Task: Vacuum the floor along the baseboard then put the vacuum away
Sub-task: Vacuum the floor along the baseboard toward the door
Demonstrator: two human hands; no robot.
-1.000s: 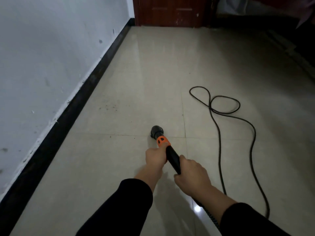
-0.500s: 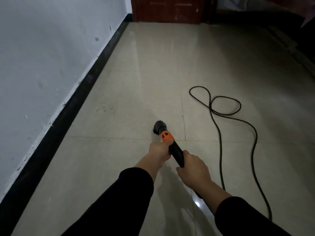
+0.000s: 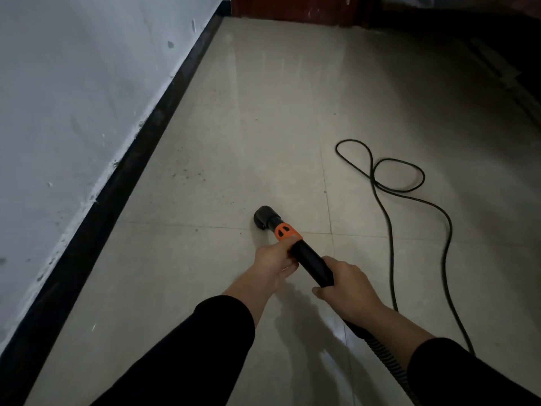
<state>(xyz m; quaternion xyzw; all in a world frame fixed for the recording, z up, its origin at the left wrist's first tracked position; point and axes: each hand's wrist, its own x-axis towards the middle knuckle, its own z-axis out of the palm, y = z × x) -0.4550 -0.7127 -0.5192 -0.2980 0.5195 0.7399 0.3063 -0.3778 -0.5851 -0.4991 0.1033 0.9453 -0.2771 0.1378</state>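
Nozzle (image 3: 265,218) has edged fwd since 1 s ago, now just past the grout line (image 3: 181,225), & left grip (image 3: 275,259) sits higher up the wand (image 3: 313,263), thumb against the orange collar (image 3: 287,232). Both grips are clenched round the black wand: left one nearest the nozzle, right grip (image 3: 347,288) just behind it, w/ a short bare stretch of wand btwn them. Wand slants fwd & left from the right grip, nozzle down at the floor (image 3: 263,112) just ahead of the left grip. Ribbed hose (image 3: 383,357) runs back from under the right grip, beside the black sleeve (image 3: 456,373). Black baseboard (image 3: 123,183) lies well left of the left grip, under a scuffed white wall (image 3: 73,98); nozzle is apart from it. Dark specks (image 3: 187,171) dot the tile fwd-left of the nozzle, btwn it & the baseboard. Black cord (image 3: 389,218) lies on the floor right of the right grip, its loops fwd of both grips. Red-brown door (image 3: 292,7) is far ahead.
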